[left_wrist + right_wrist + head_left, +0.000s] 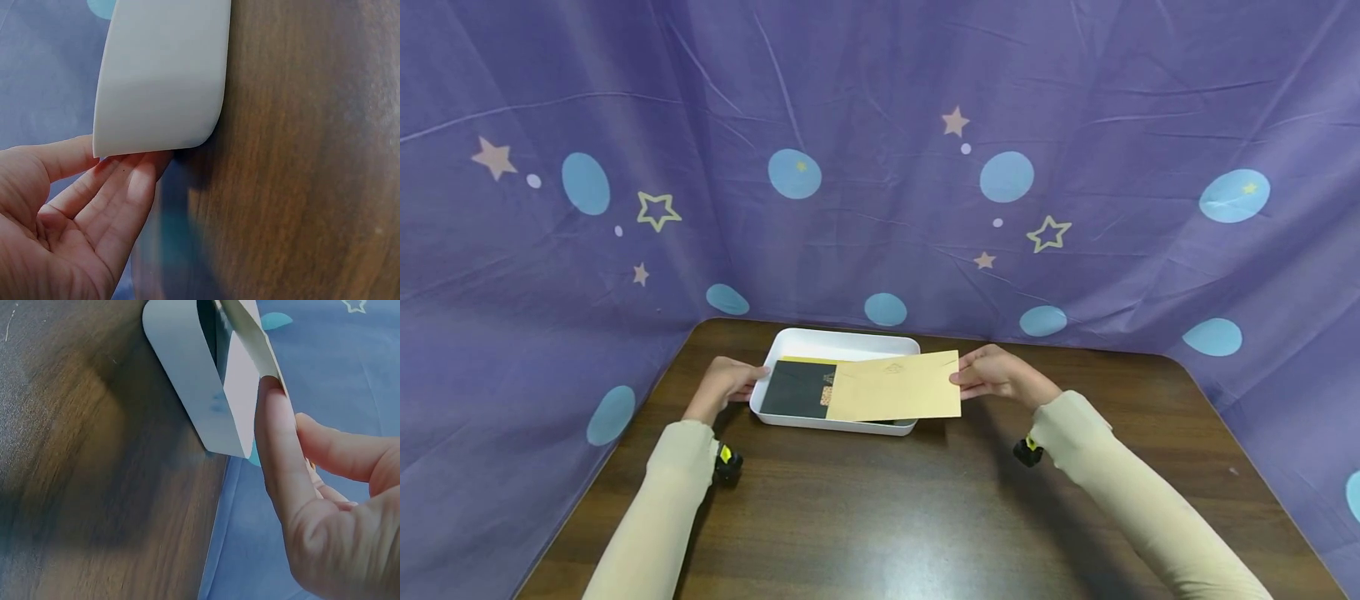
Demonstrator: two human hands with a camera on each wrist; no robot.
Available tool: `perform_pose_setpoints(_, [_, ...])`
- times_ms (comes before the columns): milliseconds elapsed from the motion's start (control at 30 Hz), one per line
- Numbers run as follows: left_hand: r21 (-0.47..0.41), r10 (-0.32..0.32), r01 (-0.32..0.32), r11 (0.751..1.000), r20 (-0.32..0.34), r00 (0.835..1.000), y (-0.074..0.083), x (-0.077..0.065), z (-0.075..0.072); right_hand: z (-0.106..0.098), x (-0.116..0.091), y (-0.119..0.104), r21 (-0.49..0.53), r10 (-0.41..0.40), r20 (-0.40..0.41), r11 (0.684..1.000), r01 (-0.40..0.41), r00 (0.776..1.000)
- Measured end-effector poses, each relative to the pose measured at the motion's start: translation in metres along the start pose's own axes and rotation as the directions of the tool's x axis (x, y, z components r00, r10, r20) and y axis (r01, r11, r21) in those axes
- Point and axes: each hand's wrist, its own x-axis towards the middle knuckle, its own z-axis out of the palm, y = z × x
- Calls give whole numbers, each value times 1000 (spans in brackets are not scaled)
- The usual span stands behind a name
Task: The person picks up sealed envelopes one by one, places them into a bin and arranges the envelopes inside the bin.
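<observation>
My left hand (724, 385) grips the left end of a white tray (835, 426), its thumb at the rim and its fingers against the outer wall in the left wrist view. Between thumb and fingers, my right hand (1000, 375) pinches the right edge of a pale yellow envelope (898, 392). That envelope slants above the tray, and its right end sticks out past the tray's right side. A dark envelope (793, 390) with a gold and orange print lies in the tray, partly covered by the pale one. A yellow edge (808, 360) shows behind it.
The tray stands near the back edge of a brown wooden table (880, 508). A purple curtain (880, 242) with stars and blue ovals hangs behind the table and along its sides. Black devices (727, 463) are strapped at both wrists.
</observation>
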Motion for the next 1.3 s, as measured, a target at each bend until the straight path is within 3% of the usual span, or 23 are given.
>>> perform_pose_setpoints(233, [-1,-8,7,1000,-5,1000,0,0,0,13,4,-1,-52,-4,-53,999,2,999])
perform_pose_setpoints(767, [16,-21,21,1000,-7,1000,2,0,-1,39,11,-6,-16,-76,-174,997,75,982])
perform_pose_setpoints(1300, [-6,-11,11,1000,-6,1000,1,-2,1,58,21,-12,-9,-66,-179,998,66,982])
